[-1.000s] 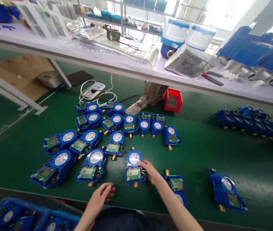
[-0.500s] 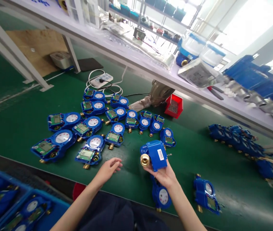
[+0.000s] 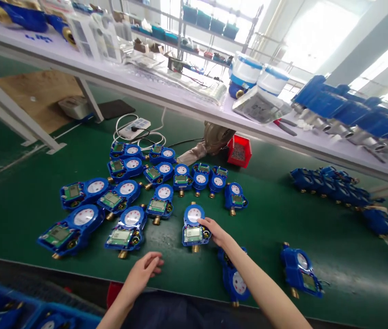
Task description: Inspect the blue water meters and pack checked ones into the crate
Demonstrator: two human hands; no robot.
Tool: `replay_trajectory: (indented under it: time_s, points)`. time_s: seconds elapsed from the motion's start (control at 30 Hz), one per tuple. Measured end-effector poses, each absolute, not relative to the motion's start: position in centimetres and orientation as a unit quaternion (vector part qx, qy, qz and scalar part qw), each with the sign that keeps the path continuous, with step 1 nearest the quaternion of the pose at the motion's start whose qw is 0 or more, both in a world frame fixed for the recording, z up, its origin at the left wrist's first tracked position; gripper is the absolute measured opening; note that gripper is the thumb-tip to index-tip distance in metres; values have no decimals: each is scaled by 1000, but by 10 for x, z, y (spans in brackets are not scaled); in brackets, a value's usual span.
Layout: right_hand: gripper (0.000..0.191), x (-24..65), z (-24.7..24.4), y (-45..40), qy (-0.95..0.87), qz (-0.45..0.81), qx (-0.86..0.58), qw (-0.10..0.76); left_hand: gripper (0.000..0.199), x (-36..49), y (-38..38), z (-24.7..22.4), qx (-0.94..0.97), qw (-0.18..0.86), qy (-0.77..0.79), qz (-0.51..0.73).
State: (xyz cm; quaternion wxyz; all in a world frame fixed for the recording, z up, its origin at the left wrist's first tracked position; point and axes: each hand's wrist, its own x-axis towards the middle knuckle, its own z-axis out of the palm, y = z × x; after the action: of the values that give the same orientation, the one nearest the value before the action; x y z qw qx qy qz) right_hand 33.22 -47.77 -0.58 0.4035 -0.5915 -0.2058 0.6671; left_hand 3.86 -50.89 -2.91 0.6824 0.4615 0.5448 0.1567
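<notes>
The right hand (image 3: 216,232) seems to touch a water meter (image 3: 194,214).

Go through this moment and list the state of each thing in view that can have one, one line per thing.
Right hand: fingertips resting on the blue water meter
Left hand: empty, fingers loosely curled
Blue water meter: lying face up, circuit board and display uncovered
Far-right water meter: lying apart from the cluster, board uncovered
Power strip: one plug inserted
Red bin: holding small parts
</notes>
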Motion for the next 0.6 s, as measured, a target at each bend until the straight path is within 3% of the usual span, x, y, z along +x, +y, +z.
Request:
replay_trajectory:
  time_s: [0.27,0.6]
  points:
    - [47,320,-56,-434,-212,693,-581,370,62,23,-513,-46,432,639,613,171]
    - [46,325,-59,-409,-225,699,-576,360,58,22,-489,-40,442,687,568,104]
